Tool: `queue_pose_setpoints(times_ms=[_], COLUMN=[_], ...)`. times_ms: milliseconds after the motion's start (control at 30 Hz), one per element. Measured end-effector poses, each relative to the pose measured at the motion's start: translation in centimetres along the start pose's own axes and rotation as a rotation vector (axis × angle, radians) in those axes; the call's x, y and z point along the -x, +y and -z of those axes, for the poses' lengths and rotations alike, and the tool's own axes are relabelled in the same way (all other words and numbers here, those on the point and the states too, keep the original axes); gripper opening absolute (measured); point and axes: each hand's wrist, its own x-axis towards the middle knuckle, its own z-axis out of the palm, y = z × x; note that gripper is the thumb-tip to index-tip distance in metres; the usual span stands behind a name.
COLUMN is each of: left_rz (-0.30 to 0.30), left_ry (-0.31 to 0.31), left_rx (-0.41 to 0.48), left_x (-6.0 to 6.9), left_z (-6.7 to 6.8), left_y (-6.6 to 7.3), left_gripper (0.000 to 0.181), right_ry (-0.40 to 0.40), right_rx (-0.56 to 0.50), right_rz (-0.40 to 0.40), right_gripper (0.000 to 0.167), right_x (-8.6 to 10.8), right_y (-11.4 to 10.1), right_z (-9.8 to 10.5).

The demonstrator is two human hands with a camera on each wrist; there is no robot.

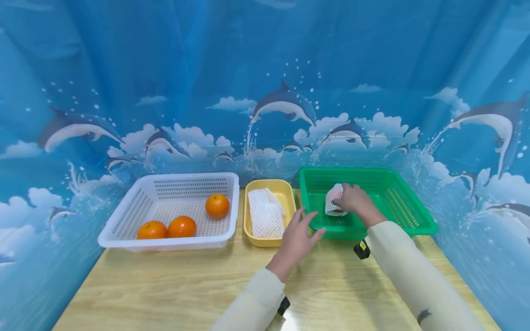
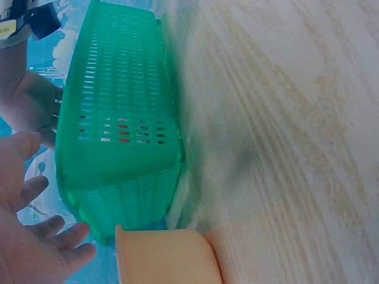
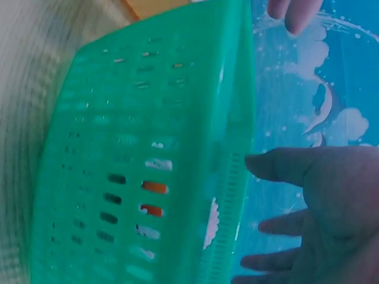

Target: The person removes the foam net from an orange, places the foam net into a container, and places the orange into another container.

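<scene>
An orange in a white and pink foam net sleeve [image 1: 334, 201] sits in the left part of the green basket [image 1: 407, 202]. My right hand [image 1: 355, 202] is right beside it, over the basket. In the right wrist view its fingers look extended and spread, apart from the foam net [image 3: 211, 226], and orange peel shows through the basket's slots. My left hand [image 1: 298, 236] hovers between the yellow tray [image 1: 290, 195] and the green basket, fingers spread, holding nothing. White foam net sleeves [image 1: 265, 214] lie in the yellow tray.
At the left stands a white basket [image 1: 167, 244] with an orange [image 1: 217, 206] at its right side and two more near its front. All containers stand on a wooden table [image 1: 174, 285]. A blue curtain with dolphins [image 1: 285, 103] hangs behind them.
</scene>
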Motion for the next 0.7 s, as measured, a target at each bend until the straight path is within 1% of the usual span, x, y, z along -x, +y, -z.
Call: queue_pose_setpoints(times_ms=[133,233,333,433,533,600,700], left_rz=[-0.016,-0.023,-0.035,-0.068,-0.104,-0.109,-0.101], left_ry=[0.011,0.006,0.001,0.012,0.031,0.028,0.021], left_rx=[0.008,0.006,-0.022,-0.056,-0.079,-0.080,-0.095], left_x=[-0.1,-0.1,-0.2,-0.2,-0.3,-0.4,-0.5], left_z=[-0.2,-0.2,-0.3,-0.3,-0.5,-0.5,-0.7], left_y=[-0.1,-0.1,0.0,0.1,0.2,0.3,0.4], left_gripper=[0.048,0.046,0.045,0.042,0.036,0.034,0.032], right_ry=[-0.062,-0.105,-0.137,-0.174,-0.181,-0.172,-0.142], right_rx=[0.008,0.017,0.014,0.019,0.020,0.025,0.020], right_rz=[0.014,-0.008,-0.049,-0.056,-0.043,-0.028,-0.020], right_gripper=[0.074,0.072,0.071,0.069,0.067,0.066,0.067], right_x=[-0.6,-1.1,-1.4,-1.4,-1.4,-1.5,-1.5], right_y=[0.3,0.6,0.8,0.8,0.7,0.7,0.8], right_z=[0.3,0.4,0.4,0.4,0.3,0.2,0.0])
